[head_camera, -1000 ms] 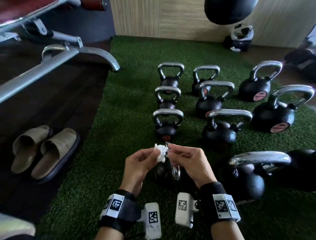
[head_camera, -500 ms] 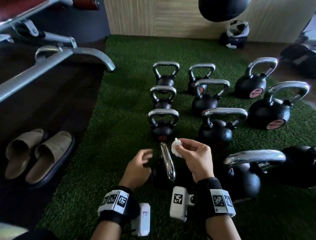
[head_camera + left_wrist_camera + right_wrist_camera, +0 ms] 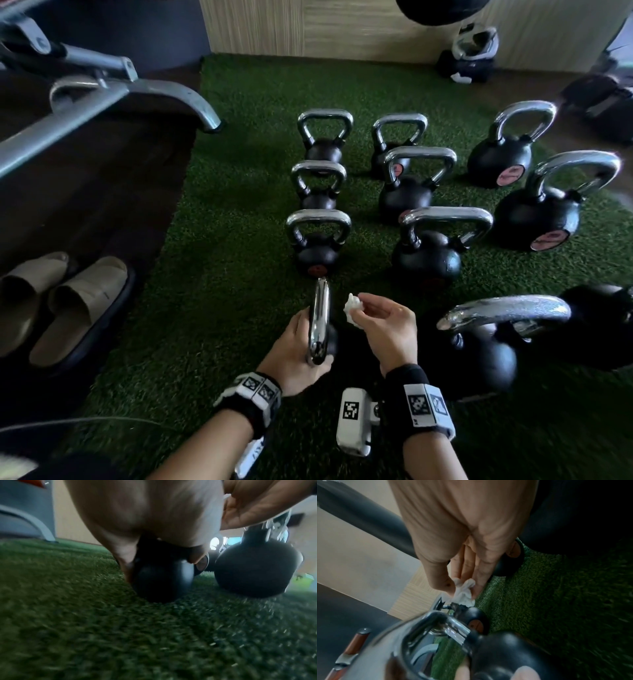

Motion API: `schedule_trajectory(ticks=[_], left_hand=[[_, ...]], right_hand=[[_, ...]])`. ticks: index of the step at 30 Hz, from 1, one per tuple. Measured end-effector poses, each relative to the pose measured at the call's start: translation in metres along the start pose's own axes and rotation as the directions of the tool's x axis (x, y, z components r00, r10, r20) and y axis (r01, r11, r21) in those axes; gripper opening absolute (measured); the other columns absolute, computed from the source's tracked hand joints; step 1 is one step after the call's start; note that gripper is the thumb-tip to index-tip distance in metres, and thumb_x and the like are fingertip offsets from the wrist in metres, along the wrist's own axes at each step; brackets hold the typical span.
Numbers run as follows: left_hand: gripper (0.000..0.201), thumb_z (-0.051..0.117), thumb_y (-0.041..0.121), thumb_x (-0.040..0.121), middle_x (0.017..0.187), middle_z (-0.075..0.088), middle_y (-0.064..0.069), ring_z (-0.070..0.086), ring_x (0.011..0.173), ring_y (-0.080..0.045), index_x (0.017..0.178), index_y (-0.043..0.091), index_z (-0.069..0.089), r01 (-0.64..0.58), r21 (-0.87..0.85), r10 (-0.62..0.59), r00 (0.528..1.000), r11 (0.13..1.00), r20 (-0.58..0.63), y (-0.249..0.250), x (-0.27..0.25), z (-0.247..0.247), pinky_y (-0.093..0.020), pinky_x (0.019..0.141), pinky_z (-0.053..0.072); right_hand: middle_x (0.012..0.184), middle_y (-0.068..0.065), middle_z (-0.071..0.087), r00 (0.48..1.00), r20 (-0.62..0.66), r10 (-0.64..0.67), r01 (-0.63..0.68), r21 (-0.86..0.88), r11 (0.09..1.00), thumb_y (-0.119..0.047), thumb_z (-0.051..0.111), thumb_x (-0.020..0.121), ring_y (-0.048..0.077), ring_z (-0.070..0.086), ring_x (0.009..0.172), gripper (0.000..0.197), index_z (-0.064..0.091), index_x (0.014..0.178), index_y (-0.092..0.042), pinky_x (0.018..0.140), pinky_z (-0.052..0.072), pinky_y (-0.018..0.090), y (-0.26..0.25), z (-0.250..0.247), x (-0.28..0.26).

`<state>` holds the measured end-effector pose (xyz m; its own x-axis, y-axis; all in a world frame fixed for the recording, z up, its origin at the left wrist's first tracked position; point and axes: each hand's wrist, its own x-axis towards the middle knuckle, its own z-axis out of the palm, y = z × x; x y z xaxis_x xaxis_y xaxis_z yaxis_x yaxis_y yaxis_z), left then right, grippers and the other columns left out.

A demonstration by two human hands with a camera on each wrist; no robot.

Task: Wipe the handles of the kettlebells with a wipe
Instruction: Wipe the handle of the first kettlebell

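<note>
Several black kettlebells with chrome handles stand in rows on green turf [image 3: 222,308]. The nearest small kettlebell [image 3: 163,580] sits between my hands, its chrome handle [image 3: 319,318] seen edge-on. My left hand [image 3: 305,339] grips this kettlebell's black body below the handle, thumb on one side and fingers on the other. My right hand [image 3: 363,308] hovers just right of the handle and pinches a crumpled white wipe [image 3: 352,307] between thumb and fingers. In the right wrist view the wipe [image 3: 464,592] hangs above the handle [image 3: 452,626] without touching it.
A large kettlebell [image 3: 486,353] stands close to my right wrist, with bigger ones behind it. Another small kettlebell [image 3: 317,253] is just beyond the held one. A pair of beige sandals [image 3: 68,301] lies on the dark floor at left. A bench frame [image 3: 120,92] crosses the upper left.
A second ago both hands held the wipe above the kettlebell. My left hand has let go, dropped and taken hold of the kettlebell's body. My right hand keeps the wipe beside the handle.
</note>
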<state>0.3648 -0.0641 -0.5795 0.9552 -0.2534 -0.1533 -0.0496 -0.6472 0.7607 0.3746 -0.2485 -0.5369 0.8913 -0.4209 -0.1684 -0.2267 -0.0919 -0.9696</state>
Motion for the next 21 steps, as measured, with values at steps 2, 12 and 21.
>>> schedule_trajectory(ticks=[2,12,21], left_hand=[[0.089,0.082,0.033,0.080,0.141,0.053,0.003,0.064,0.112,-0.006,0.148,0.040,0.025,-0.045,-0.011,0.045,0.997,0.999,0.062,-0.004,0.002,-0.009,-0.008,0.098,0.043],[0.094,0.080,0.021,0.082,0.146,0.030,0.006,0.037,0.146,-0.019,0.156,0.013,0.023,-0.204,0.006,0.203,0.976,0.979,0.079,-0.009,0.012,-0.005,-0.022,0.122,0.027],[0.097,0.072,0.050,0.067,0.146,0.045,-0.001,0.057,0.131,-0.015,0.150,0.027,0.027,-0.019,-0.059,0.030,0.981,0.998,0.189,-0.014,0.036,-0.018,-0.041,0.111,0.048]], right_hand=[[0.083,-0.007,0.080,1.000,-0.003,0.006,-0.006,-0.025,1.000,-0.012,0.088,0.073,0.005,0.076,0.081,0.025,0.081,0.096,-0.022,0.087,0.063,0.034,0.004,0.006,-0.001],[0.094,-0.014,0.079,0.998,0.056,0.032,-0.023,-0.152,0.988,-0.020,0.078,0.089,-0.011,0.070,0.084,0.020,0.081,0.108,-0.027,0.082,0.055,0.007,0.022,0.047,0.010],[0.098,-0.009,0.080,1.000,0.028,-0.011,0.015,-0.139,0.990,-0.018,0.080,0.087,-0.001,0.073,0.090,0.024,0.081,0.111,-0.023,0.091,0.057,0.022,0.013,0.059,0.039]])
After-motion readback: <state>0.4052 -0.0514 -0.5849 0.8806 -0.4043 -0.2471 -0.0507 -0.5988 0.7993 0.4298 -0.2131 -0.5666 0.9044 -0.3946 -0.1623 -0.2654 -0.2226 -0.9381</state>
